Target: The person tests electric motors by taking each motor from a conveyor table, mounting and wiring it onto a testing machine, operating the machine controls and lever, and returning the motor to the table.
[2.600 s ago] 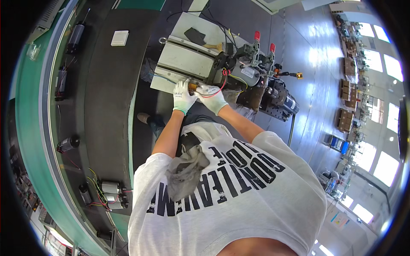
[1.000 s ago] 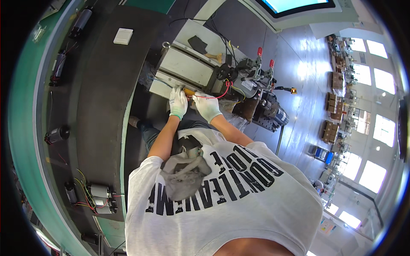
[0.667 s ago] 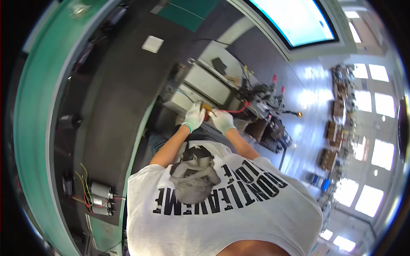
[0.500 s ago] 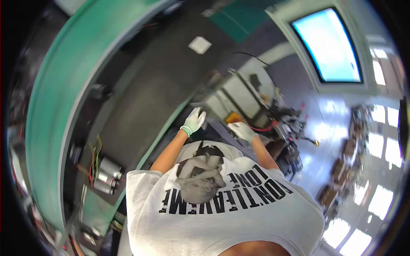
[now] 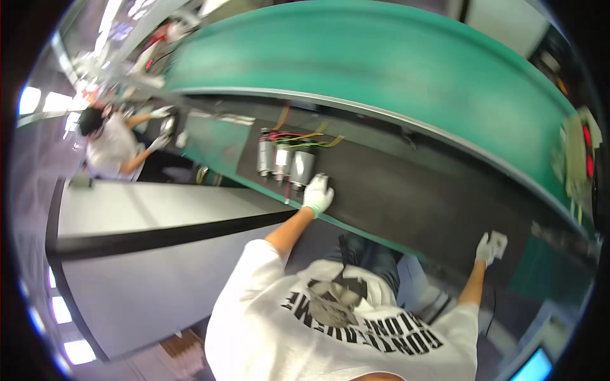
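Both my hands wear white gloves with green cuffs. My left hand is at the near edge of the dark work mat, its fingers curled round a small greyish thing too blurred to name. Just left of it lie three silver cylinders with red, yellow and green wires, much like small motors. Far to the right, my right hand reaches over the mat and grips the edge of a flat white square piece; part of the piece is covered by the fingers.
Behind the mat runs a long green conveyor belt with a metal rail. A large grey-white panel stands at my left. Farther left, another person in gloves works at the bench. A lit screen is at lower right.
My view has swung left from the machine and screen to the bench. My hands have left the yellow-orange item and moved apart, left toward the cylinders, right to the white square piece.
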